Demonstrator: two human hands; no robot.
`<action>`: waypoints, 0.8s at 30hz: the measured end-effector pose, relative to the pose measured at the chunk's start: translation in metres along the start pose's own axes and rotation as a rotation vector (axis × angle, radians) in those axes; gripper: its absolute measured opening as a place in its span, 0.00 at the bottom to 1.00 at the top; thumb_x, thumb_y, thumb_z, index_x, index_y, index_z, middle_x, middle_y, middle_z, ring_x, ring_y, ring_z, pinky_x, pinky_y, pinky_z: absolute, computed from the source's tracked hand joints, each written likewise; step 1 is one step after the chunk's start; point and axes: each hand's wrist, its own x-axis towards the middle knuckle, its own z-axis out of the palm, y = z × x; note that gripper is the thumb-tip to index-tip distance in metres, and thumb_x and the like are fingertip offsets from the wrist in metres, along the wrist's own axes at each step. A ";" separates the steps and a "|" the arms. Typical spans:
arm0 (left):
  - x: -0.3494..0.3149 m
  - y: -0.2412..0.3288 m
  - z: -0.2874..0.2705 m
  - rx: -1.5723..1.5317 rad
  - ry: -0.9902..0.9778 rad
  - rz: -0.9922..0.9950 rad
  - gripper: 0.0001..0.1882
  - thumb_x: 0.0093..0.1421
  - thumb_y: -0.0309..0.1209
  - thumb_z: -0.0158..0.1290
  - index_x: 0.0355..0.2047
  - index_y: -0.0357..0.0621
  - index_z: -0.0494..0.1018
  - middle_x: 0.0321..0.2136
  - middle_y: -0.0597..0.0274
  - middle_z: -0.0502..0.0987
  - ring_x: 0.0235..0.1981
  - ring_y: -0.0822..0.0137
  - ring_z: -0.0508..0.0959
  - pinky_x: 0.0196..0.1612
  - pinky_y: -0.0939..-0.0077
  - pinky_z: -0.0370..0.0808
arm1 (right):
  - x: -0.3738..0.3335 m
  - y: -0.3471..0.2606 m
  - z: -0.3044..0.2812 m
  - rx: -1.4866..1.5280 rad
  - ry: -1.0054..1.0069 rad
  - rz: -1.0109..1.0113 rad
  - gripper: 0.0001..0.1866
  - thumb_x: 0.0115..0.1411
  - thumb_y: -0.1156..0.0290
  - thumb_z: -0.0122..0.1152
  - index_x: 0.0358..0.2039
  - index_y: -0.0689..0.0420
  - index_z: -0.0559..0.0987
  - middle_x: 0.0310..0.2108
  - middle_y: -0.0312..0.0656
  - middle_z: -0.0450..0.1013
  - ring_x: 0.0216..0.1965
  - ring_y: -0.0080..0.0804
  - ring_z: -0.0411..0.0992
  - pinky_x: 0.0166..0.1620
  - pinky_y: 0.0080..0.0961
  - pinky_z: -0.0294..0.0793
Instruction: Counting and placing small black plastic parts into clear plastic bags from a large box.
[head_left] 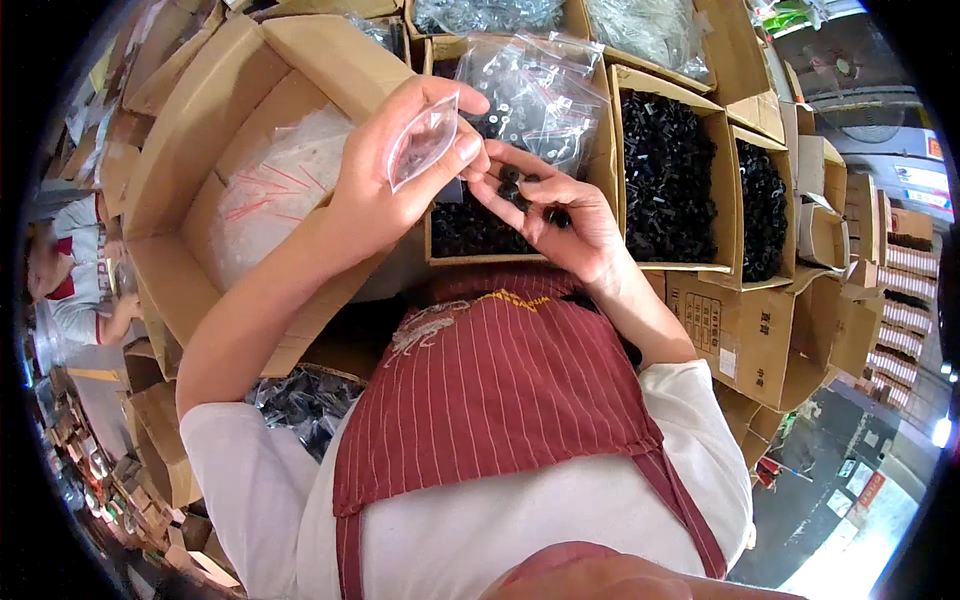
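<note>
My left hand [375, 195] grips a small clear zip bag [424, 145], its mouth spread apart between thumb and fingers. Close beside it, my right hand [580, 225] is cupped palm up, with several small round black parts [512, 186] lying on its fingers. The fingertips of both hands meet or nearly meet by the bag. Below them is a cardboard box [524, 258] of small black parts, with filled clear bags [535, 95] of white and dark pieces heaped on top.
A large open carton [160, 205] at left holds clear plastic bags [280, 170] with red-striped edges. Boxes of black pieces [668, 170] stand to the right; more bagged parts [645, 30] lie behind. Another person [80, 265] is at far left. Dark bagged items [305, 400] sit by my left elbow.
</note>
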 end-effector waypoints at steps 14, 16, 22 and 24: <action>0.000 -0.004 0.001 0.075 -0.025 0.033 0.13 0.66 0.23 0.53 0.51 0.36 0.69 0.38 0.63 0.76 0.38 0.76 0.78 0.45 0.78 0.74 | 0.008 -0.008 -0.018 0.032 0.093 -0.027 0.16 0.72 0.68 0.50 0.52 0.66 0.74 0.48 0.49 0.76 0.52 0.38 0.74 0.58 0.37 0.76; -0.001 -0.005 0.008 0.069 -0.034 -0.027 0.13 0.64 0.23 0.57 0.47 0.37 0.71 0.37 0.65 0.77 0.38 0.76 0.78 0.45 0.77 0.75 | 0.015 -0.025 -0.026 0.009 -0.135 -0.006 0.17 0.74 0.56 0.48 0.33 0.55 0.71 0.32 0.38 0.72 0.25 0.24 0.67 0.24 0.21 0.69; -0.012 -0.025 0.017 0.154 -0.187 -0.324 0.15 0.60 0.27 0.64 0.45 0.38 0.73 0.37 0.66 0.78 0.40 0.76 0.77 0.47 0.77 0.75 | 0.005 -0.021 0.056 -0.420 -0.170 -0.395 0.33 0.71 0.48 0.53 0.11 0.48 0.59 0.09 0.30 0.54 0.09 0.19 0.49 0.11 0.19 0.46; -0.012 -0.018 0.024 0.138 -0.206 -0.385 0.16 0.59 0.27 0.64 0.45 0.37 0.73 0.37 0.67 0.78 0.40 0.76 0.77 0.47 0.77 0.75 | 0.009 -0.012 0.069 -0.491 -0.164 -0.453 0.31 0.70 0.53 0.57 0.11 0.51 0.63 0.09 0.32 0.60 0.09 0.19 0.54 0.14 0.20 0.51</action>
